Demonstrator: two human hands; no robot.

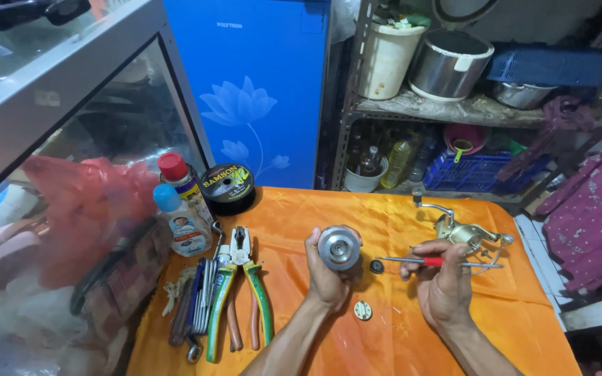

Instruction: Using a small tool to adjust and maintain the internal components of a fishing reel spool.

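Spool (338, 247) of a fishing reel, round and grey metal, raised over the middle of the orange-covered table (398, 348), flat face turned up toward the camera, probably for inspection; left hand (325, 275) cupped beneath it, fingers curled and pressed against the rim, thumb along the near side. Right hand (444, 282) just beside it toward the right edge, fingers pinched on the red handle of a small screwdriver (440, 262); shaft held level, pointing right, tip over the reel body; grip looks set for fine turning. Gold reel body (465, 233) with crank handle lying near the far right edge, just beyond the right hand, within easy reach. Small dark washer (376, 266) on the cloth between the two hands; round metal plate (362, 310) nearer the front edge, between the wrists; both loose parts apparently laid flat on the cloth to stop rolling. Along the left edge, pliers (249, 292) with green-yellow grips lined up beside a row of other hand tools (193, 306); behind them, at the far left corner, two small bottles (179, 202), one red-capped and one blue-capped, and a black spool of fishing line (228, 186); glass cabinet (71, 139) against the left edge.
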